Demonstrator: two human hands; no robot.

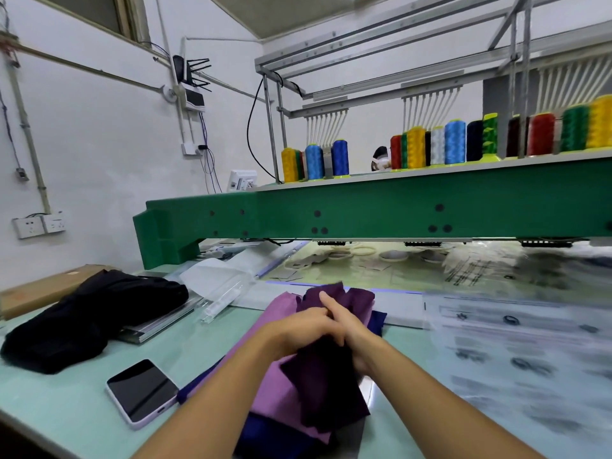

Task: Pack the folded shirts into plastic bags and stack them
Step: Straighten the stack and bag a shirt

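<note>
— Dark purple shirt (328, 392) up between both hands, lilac shirt (280, 395) beneath on the surface (76, 402).
— Left hand (298, 326) curls round it; right hand (356, 336) presses close, grip unclear. Phone (142, 390) beside the left hand, plastic bags (513, 352) off the right.

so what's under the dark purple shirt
A lighter pink-purple shirt, with dark blue fabric beneath that. The dark purple shirt covers their middles, so further layers are hidden.

plastic bags (516, 346) blurred, unreadable — cropped at right
</note>
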